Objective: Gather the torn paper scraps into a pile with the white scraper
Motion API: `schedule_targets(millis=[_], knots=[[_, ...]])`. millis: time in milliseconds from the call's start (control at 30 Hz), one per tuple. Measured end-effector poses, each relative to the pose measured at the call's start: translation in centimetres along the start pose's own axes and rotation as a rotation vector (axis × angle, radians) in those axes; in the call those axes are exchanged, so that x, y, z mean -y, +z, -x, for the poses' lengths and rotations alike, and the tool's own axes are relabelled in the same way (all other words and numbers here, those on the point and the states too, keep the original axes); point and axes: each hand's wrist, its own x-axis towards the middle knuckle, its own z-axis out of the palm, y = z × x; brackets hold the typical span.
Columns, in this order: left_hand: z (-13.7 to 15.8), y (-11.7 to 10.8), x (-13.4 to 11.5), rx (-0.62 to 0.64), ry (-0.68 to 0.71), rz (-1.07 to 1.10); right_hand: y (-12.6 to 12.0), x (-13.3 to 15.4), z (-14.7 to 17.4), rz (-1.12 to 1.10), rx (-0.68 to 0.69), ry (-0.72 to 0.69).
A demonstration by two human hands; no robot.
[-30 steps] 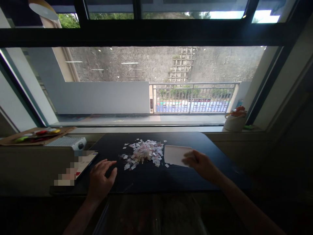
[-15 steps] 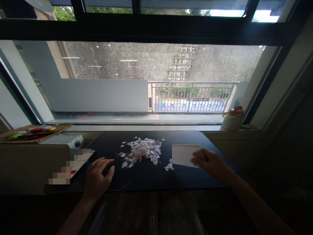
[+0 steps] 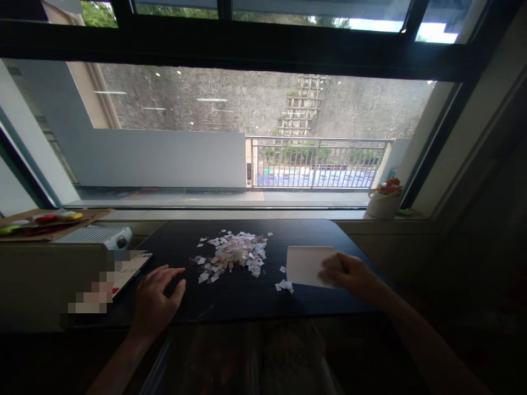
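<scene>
My right hand (image 3: 348,275) grips the right side of a white rectangular card (image 3: 307,265), which is held over the right part of the dark table (image 3: 234,304). Small scraps of white paper (image 3: 284,286) lie by the card's lower left corner. A heap of paper scraps (image 3: 236,251), mostly white with some pinkish ones, spreads over the middle of the tabletop. To the left of the heap, my left hand (image 3: 158,293) rests at the table with fingers apart and nothing in it.
A flat printed item (image 3: 134,267), partly blurred out, lies at the table's left edge. Left of it are a white appliance with a knob (image 3: 121,241) and cardboard (image 3: 88,219) bearing colourful things. A white pot (image 3: 382,206) stands on the windowsill (image 3: 247,214).
The view has shifted slightly. Another scrap now shows at the card's left edge, above the small cluster. My right hand still holds the card; my left hand stays spread.
</scene>
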Motion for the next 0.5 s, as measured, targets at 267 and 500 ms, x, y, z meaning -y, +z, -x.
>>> schedule_targets(millis=[267, 500], knots=[[0.0, 0.1, 0.1, -0.011, 0.031, -0.01, 0.5, -1.7, -2.9, -0.154, -0.091, 0.058], [0.1, 0.0, 0.3, -0.007, 0.044, -0.013, 1.7, -2.9, -2.5, -0.34, 0.091, 0.112]])
